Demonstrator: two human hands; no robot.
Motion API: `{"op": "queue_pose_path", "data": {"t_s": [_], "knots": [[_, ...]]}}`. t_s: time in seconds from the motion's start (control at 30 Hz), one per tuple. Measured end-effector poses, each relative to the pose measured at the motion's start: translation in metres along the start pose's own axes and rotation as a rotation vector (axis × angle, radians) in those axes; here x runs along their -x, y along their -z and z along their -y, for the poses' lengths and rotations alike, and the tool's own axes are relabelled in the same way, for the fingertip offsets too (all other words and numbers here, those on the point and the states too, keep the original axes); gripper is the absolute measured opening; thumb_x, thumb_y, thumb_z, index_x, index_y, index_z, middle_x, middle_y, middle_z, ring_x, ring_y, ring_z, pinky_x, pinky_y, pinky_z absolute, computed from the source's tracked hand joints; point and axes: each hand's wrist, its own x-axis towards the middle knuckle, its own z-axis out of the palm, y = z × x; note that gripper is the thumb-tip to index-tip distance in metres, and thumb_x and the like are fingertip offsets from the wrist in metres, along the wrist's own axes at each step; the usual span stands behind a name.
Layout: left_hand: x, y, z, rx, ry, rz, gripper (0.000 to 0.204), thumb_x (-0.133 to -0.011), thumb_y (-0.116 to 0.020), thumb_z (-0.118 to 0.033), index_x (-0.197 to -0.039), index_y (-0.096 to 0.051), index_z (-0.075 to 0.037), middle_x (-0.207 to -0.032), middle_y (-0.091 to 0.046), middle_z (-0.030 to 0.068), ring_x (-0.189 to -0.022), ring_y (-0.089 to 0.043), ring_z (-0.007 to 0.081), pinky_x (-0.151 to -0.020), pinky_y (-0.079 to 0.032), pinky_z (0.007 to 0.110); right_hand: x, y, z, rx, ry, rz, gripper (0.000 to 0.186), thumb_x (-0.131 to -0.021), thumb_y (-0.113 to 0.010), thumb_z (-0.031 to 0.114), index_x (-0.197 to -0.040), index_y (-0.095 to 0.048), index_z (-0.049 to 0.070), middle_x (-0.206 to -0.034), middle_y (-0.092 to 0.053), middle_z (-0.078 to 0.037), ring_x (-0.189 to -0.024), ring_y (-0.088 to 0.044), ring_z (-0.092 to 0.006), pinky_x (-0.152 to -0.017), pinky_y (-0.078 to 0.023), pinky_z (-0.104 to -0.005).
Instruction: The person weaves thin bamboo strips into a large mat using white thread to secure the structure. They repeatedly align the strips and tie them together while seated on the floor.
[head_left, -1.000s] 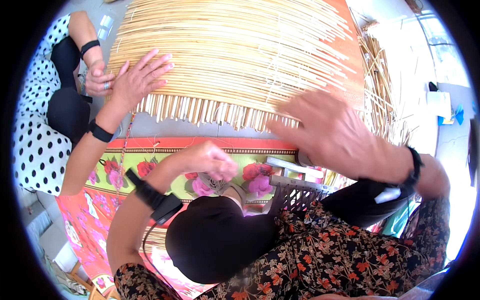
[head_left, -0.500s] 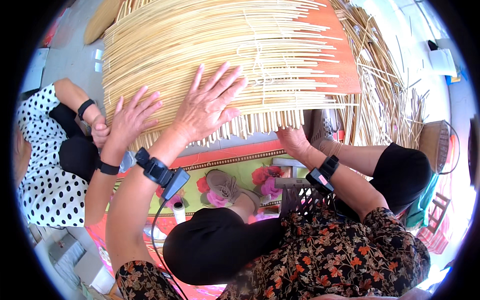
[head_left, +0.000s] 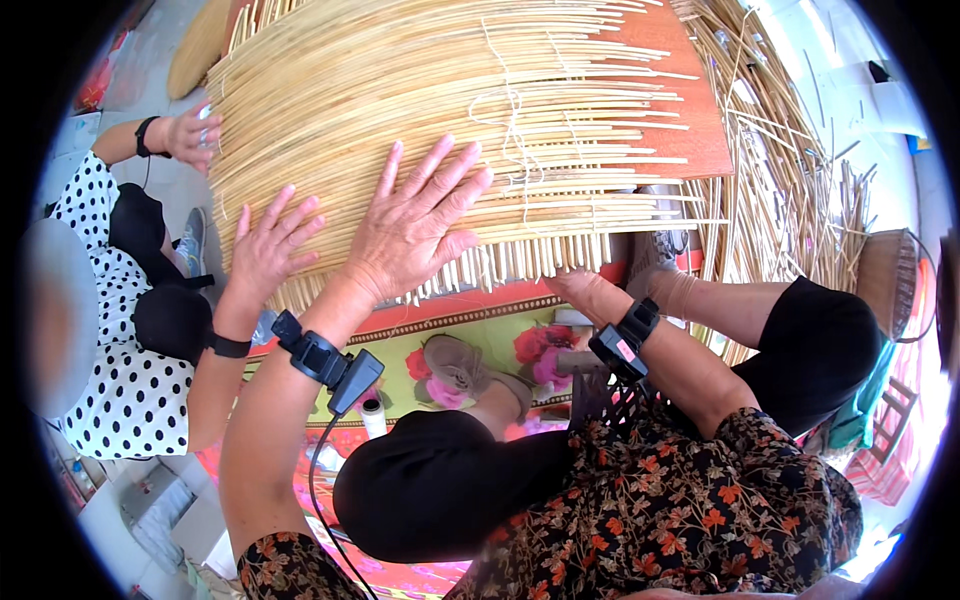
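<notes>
A mat of pale reed stalks (head_left: 340,120) lies side by side across a reddish-brown board (head_left: 705,135). Flat on its near part rests my left hand (head_left: 410,225), fingers spread and holding nothing. At the mat's near edge, where cut stalk ends hang over, my right hand (head_left: 582,287) reaches underneath; its fingers are hidden by the stalks. Loose white string (head_left: 512,130) trails over the reeds to the right of my left hand. A co-worker's hand (head_left: 270,245) also lies spread on the mat, and their other hand (head_left: 190,138) touches its left edge.
Many loose stalks (head_left: 775,160) are heaped on the floor at the right, near a brown basket (head_left: 885,275). Below the board lies a red and green floral cloth (head_left: 420,385), with a white spool (head_left: 373,415) by my knee. The co-worker sits at the left.
The co-worker's far hand has moved up and forward to the mat's left edge. My left hand stays flat on the reeds, and my right hand stays at the near edge.
</notes>
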Motion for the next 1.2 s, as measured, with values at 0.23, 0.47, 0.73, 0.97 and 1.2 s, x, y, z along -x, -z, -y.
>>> {"op": "queue_pose_path", "data": {"t_s": [0.23, 0.47, 0.73, 0.97, 1.2], "knots": [[-0.002, -0.001, 0.003, 0.031, -0.001, -0.001, 0.069, -0.098, -0.05, -0.056, -0.159, -0.039, -0.025, -0.169, -0.029, 0.0014, -0.157, -0.021, 0.0273, -0.127, -0.009, 0.061, 0.0, -0.01, 0.004, 0.029, 0.036, -0.005, 0.043, -0.09, -0.06, 0.015, -0.131, -0.059, 0.007, -0.125, -0.058, -0.017, -0.119, -0.055, -0.0384, -0.1, -0.046, -0.054], [-0.001, -0.001, 0.004, 0.026, -0.002, -0.001, 0.07, -0.097, -0.052, -0.055, -0.159, -0.04, -0.025, -0.169, -0.029, 0.0016, -0.157, -0.022, 0.0275, -0.126, -0.009, 0.061, 0.01, 0.006, -0.017, 0.024, 0.031, -0.015, 0.042, -0.09, -0.059, 0.015, -0.13, -0.059, 0.006, -0.124, -0.059, -0.018, -0.118, -0.055, -0.0385, -0.1, -0.046, -0.0538], [-0.003, -0.002, 0.004, 0.023, 0.015, -0.008, 0.074, -0.094, -0.059, -0.053, -0.16, -0.036, -0.03, -0.17, -0.025, -0.0047, -0.158, -0.019, 0.0216, -0.128, -0.009, 0.06, 0.023, 0.008, -0.028, 0.033, 0.023, -0.015, 0.041, -0.09, -0.058, 0.014, -0.129, -0.059, 0.004, -0.123, -0.059, -0.018, -0.118, -0.056, -0.0387, -0.1, -0.046, -0.0536], [-0.003, -0.002, 0.004, 0.028, 0.02, 0.002, 0.074, -0.093, -0.06, -0.051, -0.16, -0.036, -0.03, -0.17, -0.025, -0.0043, -0.158, -0.019, 0.0217, -0.128, -0.009, 0.06, 0.015, -0.008, -0.018, 0.069, 0.048, -0.036, 0.04, -0.09, -0.058, 0.014, -0.128, -0.06, 0.003, -0.122, -0.059, -0.019, -0.117, -0.056, -0.0388, -0.1, -0.045, -0.0534], [-0.003, -0.007, 0.005, 0.021, 0.012, -0.029, 0.071, -0.094, -0.06, -0.051, -0.159, -0.039, -0.029, -0.17, -0.027, -0.0042, -0.158, -0.02, 0.022, -0.128, -0.01, 0.059, 0.019, -0.018, -0.018, 0.148, 0.035, -0.07, 0.039, -0.09, -0.057, 0.014, -0.127, -0.06, 0.002, -0.121, -0.06, -0.019, -0.117, -0.056, -0.0389, -0.1, -0.045, -0.0532]]}}
